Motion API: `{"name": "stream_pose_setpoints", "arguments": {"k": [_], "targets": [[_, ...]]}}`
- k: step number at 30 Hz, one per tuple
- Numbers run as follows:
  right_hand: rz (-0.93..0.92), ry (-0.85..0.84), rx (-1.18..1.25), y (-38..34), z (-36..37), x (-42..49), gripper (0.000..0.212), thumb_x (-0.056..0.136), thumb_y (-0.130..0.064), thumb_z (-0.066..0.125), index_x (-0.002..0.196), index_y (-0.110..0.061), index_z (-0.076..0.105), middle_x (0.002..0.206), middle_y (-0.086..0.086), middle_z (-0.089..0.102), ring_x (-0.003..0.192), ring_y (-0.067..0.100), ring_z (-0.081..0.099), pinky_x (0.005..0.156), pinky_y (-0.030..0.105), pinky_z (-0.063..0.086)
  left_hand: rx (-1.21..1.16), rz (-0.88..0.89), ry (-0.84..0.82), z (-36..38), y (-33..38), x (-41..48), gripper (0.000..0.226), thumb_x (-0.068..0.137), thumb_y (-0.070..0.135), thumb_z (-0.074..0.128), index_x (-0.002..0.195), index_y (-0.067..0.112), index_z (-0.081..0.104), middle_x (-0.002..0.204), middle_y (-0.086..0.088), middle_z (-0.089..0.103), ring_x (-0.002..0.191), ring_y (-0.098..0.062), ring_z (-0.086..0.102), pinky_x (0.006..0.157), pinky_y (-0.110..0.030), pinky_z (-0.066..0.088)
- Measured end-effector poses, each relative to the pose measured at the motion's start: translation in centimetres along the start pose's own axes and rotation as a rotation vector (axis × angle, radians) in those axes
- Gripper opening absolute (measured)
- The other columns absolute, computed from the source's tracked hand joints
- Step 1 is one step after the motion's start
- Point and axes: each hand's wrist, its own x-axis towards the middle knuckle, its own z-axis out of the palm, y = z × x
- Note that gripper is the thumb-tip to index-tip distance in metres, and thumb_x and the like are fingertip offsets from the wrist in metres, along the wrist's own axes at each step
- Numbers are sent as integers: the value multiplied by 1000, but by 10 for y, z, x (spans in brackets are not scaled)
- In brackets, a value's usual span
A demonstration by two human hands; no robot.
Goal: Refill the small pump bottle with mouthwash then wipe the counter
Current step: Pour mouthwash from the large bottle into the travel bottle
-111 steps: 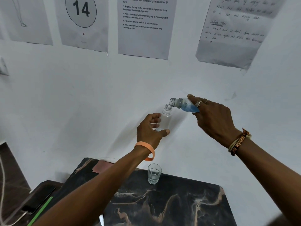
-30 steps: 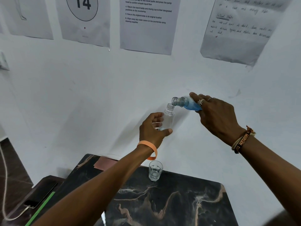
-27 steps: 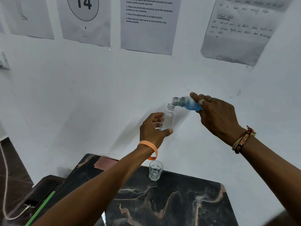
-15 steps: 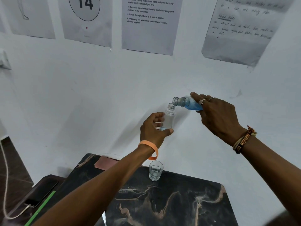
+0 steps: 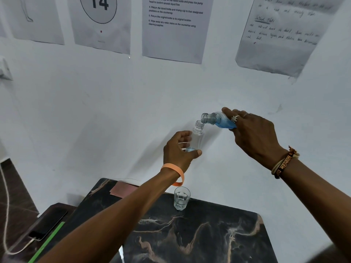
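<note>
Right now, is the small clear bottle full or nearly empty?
Nearly empty: the small clear bottle shows only a little blue at its bottom, above the left hand.

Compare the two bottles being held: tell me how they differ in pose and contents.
The small bottle in the left hand stands nearly upright; the mouthwash bottle in the right hand is tipped sideways, its mouth just above the small one's. The small bottle shows only a little blue at the bottom; the mouthwash bottle holds much more blue liquid. Both are clear, uncapped and held above the counter.
</note>
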Motion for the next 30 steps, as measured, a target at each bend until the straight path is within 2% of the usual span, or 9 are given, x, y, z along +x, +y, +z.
{"name": "stream_pose_setpoints", "arguments": {"k": [7, 12, 23, 30], "targets": [[-15, 33, 12, -1, 0, -1, 61, 80, 0, 71, 136, -18, 57, 111, 13, 70, 80, 39, 66, 61, 37, 49, 3, -3, 2, 0, -1, 1, 56, 63, 17, 87, 104, 36, 55, 99, 15, 62, 84, 3, 60, 59, -3, 43], [-25, 25, -12, 0, 1, 0, 61, 81, -2, 70, 137, -20, 55, 107, 10, 69, 78, 37, 64, 59, 34, 44, 8, -4, 0, 1, -1, 1, 56, 64, 17, 87, 105, 36, 54, 100, 16, 61, 84, 4, 59, 57, -1, 42], [-38, 49, -6, 2, 5, 1, 62, 78, -1, 72, 135, -19, 57, 105, 10, 69, 75, 37, 64, 56, 35, 47, -1, 1, 2, 1, 0, 1, 56, 65, 15, 86, 107, 33, 55, 104, 12, 62, 90, -9, 61, 64, -5, 44], [-37, 49, -12, 1, 4, 1, 61, 77, -1, 73, 134, -19, 58, 104, 10, 70, 73, 36, 64, 55, 32, 43, -6, -3, -4, 0, 1, 1, 56, 65, 14, 86, 110, 29, 56, 108, 10, 63, 91, -9, 61, 63, -3, 43]]}}
